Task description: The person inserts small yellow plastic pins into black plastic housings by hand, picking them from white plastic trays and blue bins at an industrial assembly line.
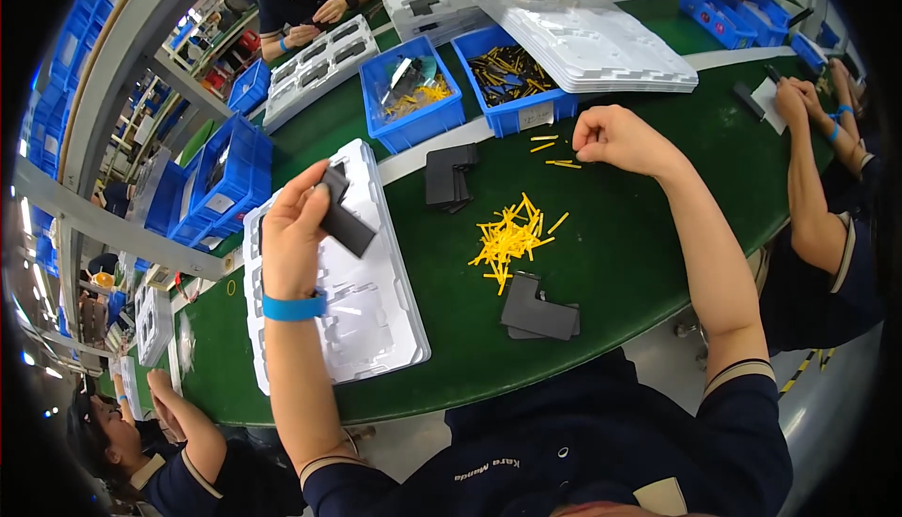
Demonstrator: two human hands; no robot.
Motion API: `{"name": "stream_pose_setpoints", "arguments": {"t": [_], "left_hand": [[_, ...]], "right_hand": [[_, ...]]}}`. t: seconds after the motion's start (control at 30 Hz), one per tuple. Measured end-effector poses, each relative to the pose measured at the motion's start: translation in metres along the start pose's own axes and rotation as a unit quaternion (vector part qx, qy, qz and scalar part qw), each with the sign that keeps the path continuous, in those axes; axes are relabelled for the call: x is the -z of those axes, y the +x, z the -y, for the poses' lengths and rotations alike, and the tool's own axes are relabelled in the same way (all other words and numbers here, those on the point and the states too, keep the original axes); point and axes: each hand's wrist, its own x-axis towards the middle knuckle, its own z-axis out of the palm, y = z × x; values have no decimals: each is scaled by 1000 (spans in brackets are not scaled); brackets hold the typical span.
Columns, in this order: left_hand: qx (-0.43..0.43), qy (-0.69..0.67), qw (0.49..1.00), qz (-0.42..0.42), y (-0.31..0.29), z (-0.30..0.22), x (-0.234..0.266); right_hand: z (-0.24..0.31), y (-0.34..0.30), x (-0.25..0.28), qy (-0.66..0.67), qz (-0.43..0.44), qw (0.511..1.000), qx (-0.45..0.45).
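Above a white plastic tray [376, 329], my left hand [293, 230] grips a dark, flat L-shaped piece [348, 223] between thumb and fingers. My right hand [615, 141] is closed in a pinch low over the green table; whatever its fingertips hold, if anything, is hidden. A few loose yellow strips [564, 164] lie just beside those fingertips. Between my arms is a heap of thin yellow strips [510, 241]. Nearer to me lie stacked black L-shaped pieces [539, 309], and a second black stack [451, 176] sits beyond the heap, right of the tray.
Two blue bins stand ahead: one with yellow strips and plastic bags [411, 94], one with dark strips [507, 75]. White trays [601, 56] are piled at the far side. More blue bins [221, 179] line the left by a metal post. Co-workers sit left, right and opposite.
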Motion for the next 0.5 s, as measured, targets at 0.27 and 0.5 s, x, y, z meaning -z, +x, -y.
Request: {"name": "stream_pose_setpoints", "arguments": {"t": [0.27,0.5], "left_hand": [[3,336,941,-29,-7,49,85],[27,308,949,-62,2,57,71]], "right_hand": [[9,1,-24,-267,-5,964,-13],[20,-2,-27,-163,-54,985,21]]}}
